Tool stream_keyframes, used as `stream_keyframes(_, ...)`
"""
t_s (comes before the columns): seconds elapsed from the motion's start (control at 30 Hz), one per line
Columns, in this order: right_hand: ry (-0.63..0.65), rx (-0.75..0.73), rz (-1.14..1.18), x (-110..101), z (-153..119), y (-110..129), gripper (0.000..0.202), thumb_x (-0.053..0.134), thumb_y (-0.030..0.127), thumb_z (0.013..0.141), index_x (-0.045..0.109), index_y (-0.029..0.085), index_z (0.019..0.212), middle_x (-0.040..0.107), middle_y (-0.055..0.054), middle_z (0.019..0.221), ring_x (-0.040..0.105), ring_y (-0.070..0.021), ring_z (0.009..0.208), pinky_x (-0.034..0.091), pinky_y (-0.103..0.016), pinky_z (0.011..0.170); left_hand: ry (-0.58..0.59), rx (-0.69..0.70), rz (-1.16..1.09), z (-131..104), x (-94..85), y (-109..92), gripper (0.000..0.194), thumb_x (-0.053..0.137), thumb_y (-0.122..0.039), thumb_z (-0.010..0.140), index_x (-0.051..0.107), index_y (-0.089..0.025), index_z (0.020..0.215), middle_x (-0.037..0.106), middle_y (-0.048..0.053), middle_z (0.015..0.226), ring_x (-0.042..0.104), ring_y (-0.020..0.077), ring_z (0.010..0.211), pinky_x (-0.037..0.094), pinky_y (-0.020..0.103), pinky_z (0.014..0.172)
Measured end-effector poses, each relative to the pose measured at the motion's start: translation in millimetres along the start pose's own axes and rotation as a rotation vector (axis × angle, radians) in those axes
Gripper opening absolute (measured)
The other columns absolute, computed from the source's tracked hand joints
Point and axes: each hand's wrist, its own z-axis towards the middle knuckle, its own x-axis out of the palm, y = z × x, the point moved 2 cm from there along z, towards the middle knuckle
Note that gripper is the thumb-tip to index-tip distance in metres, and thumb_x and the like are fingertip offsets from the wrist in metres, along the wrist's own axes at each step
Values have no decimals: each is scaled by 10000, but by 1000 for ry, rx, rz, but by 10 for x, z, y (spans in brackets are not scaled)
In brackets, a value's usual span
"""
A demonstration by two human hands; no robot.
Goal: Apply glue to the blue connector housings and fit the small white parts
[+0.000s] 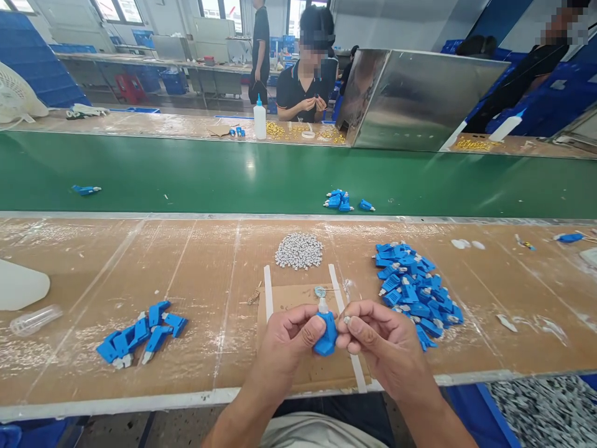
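Note:
My left hand (298,336) grips a blue plastic part (326,336) with a pale tip pointing away from me. Close beside it, my right hand (375,333) pinches a small grey piece (347,320) between thumb and finger. Both hands hover over a cardboard sheet (298,373) edged with white tape strips. Beyond them lies a round heap of small grey pieces (299,251). A large pile of blue parts (415,289) is to the right, partly behind my right hand. On the left, several blue parts with grey tips (140,334) lie in a loose group.
A green conveyor belt (209,171) runs across behind the bench, carrying a few blue parts (339,200). A clear plastic tube (36,320) and a white container (21,286) sit at left. Across the belt, a person (305,81) works near a white bottle (260,119).

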Motion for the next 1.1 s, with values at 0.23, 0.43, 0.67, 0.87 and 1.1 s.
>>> stream_keyframes(0.23, -22, -4, -157, 78, -59, 7, 220, 719, 401, 880, 718, 184, 842, 612, -11, 677, 526, -116, 575, 462, -195, 461, 20, 68, 67, 19, 2, 13, 316, 677, -432, 886, 788, -151, 979, 587, 45, 771, 510, 134, 697, 409, 239, 626)
stream_keyframes(0.43, -35, -77, -266, 108, -65, 19, 173, 696, 362, 901, 715, 200, 844, 608, -5, 722, 498, -98, 542, 450, -193, 451, 2, 90, 117, 34, -27, 34, 312, 664, -428, 894, 790, -156, 979, 579, 44, 764, 511, 147, 709, 406, 250, 636)
stream_keyframes(0.67, -76, -144, -418, 139, -77, 47, 153, 681, 333, 912, 699, 205, 829, 603, 0, 739, 515, -94, 544, 448, -199, 460, -38, 135, 176, 58, -27, 51, 313, 667, -432, 887, 796, -156, 962, 566, 51, 804, 506, 171, 768, 412, 261, 670)
stream_keyframes(0.87, -55, -121, -408, 118, -46, 78, 148, 702, 325, 896, 712, 200, 817, 611, -3, 735, 537, -101, 576, 501, -191, 487, -56, 232, 411, 43, -6, -63, 275, 616, -368, 930, 769, -169, 818, 508, 25, 727, 469, 164, 720, 364, 272, 680)
stream_keyframes(1.1, 75, 70, -18, -34, 59, -4, 181, 806, 278, 807, 690, 171, 720, 598, 20, 639, 522, -68, 485, 467, -157, 422, 86, 260, 486, 26, 40, -176, 301, 552, -314, 972, 741, -170, 788, 554, 34, 732, 499, 170, 739, 366, 272, 694)
